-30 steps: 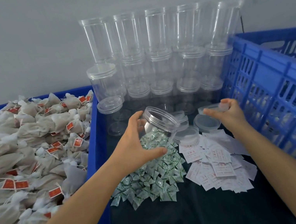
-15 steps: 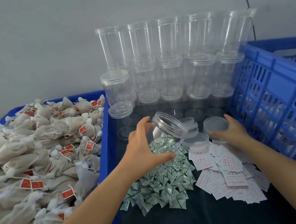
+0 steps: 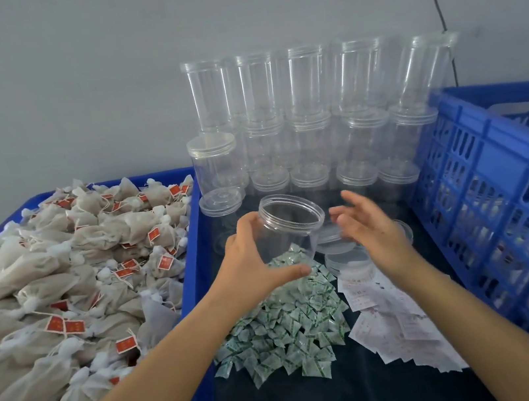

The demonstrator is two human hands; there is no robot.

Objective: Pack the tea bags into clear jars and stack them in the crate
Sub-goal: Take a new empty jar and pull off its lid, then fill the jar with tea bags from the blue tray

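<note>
Grey wall is seen behind stacked clear jars. An open jar, tilted above green sachets, is gripped by the left hand; the right hand, fingers spread, holds nothing. Tea bags are heaped left, the crate right.

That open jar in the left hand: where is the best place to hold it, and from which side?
Around the smooth wall below the threaded neck, from the left, as the left hand holds the open jar. Its mouth tilts up and away, so a side grip leaves the opening free for the open right hand.
</note>
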